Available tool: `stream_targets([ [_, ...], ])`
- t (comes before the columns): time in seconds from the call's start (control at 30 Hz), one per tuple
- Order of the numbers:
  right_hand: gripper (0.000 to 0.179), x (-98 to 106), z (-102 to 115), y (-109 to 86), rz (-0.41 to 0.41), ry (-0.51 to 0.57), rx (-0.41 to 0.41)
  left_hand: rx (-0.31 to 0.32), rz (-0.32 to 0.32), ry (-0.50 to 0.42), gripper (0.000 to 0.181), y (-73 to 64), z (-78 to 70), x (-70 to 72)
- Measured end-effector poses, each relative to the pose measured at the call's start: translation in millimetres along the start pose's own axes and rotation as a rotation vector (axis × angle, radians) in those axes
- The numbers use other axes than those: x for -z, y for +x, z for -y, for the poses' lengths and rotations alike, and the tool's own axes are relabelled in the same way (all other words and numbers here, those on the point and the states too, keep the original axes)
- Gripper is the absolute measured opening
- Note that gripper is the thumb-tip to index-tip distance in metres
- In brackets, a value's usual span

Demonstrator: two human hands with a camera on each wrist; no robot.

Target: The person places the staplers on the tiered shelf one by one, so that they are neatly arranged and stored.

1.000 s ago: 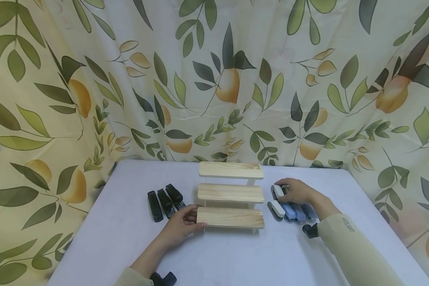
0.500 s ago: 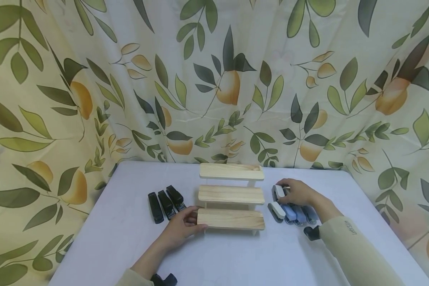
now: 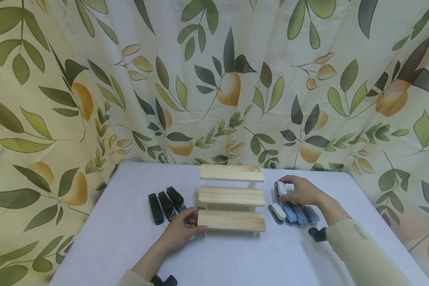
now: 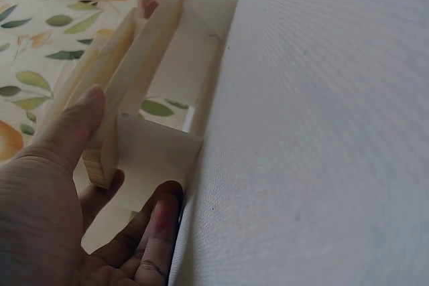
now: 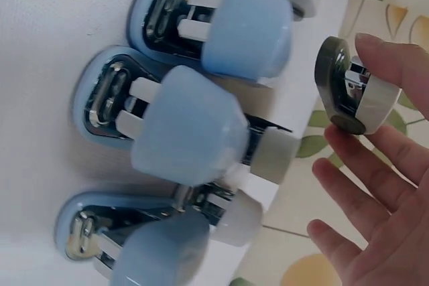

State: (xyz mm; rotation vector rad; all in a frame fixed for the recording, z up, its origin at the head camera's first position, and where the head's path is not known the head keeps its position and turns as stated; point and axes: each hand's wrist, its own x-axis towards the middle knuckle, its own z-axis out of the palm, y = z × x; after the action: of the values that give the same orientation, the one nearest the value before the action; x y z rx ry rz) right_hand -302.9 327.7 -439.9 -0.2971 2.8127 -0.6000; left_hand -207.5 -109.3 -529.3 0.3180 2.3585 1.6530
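A three-tier display stand [image 3: 231, 196] with pale wooden boards stands mid-table. My left hand [image 3: 178, 231] grips the left end of its lowest board; in the left wrist view the thumb [image 4: 84, 115] lies along the board and the fingers are beside the white leg [image 4: 157, 155]. My right hand [image 3: 302, 191] pinches a small white and grey stapler [image 5: 375, 102] between thumb and fingertips, raised off the table. Just below it in the head view sit another white stapler [image 3: 278, 213] and a row of blue staplers [image 3: 300, 217]. More white staplers [image 5: 275, 154] show behind the blue ones.
Three black staplers [image 3: 166, 204] lie side by side left of the stand, close to my left hand. A white cloth covers the table [image 3: 232, 262]. Behind it hangs a leaf-and-fruit patterned curtain [image 3: 214, 91].
My right hand has lifted the white stapler from the group and shifted slightly right. The left hand keeps its hold on the stand. The whole head view has drifted down a little.
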Motion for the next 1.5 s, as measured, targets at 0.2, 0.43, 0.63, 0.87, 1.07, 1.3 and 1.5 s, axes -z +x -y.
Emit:
stream_targets([
  [0.2,0.073,8,7,-8.2,-0.052,0.000,0.049,-0.004,0.004,0.001,0.069,-1.9,0.6,-0.1],
  [0.43,0.075,19,21,-17.0,-0.120,-0.027,0.098,-0.010,0.010,0.007,0.067,-1.6,4.2,-1.0],
  [0.63,0.078,29,29,-22.3,-0.131,-0.022,0.111,-0.020,0.023,-0.027,0.067,-2.5,4.7,-1.1],
  [0.87,0.080,41,38,-25.9,-0.155,-0.006,0.147,-0.018,0.034,-0.042,0.066,-2.6,5.9,-1.7],
  [1.07,0.079,50,50,-28.2,-0.188,0.002,0.175,-0.033,0.043,-0.046,0.066,-2.2,6.7,-1.4],
  [1.3,0.078,57,59,-28.7,-0.196,0.011,0.185,-0.041,0.040,-0.041,0.066,-2.2,5.8,-1.0],
  [1.5,0.075,61,67,-28.5,-0.214,0.009,0.221,-0.046,0.037,-0.037,0.068,-1.6,5.5,-0.1],
])
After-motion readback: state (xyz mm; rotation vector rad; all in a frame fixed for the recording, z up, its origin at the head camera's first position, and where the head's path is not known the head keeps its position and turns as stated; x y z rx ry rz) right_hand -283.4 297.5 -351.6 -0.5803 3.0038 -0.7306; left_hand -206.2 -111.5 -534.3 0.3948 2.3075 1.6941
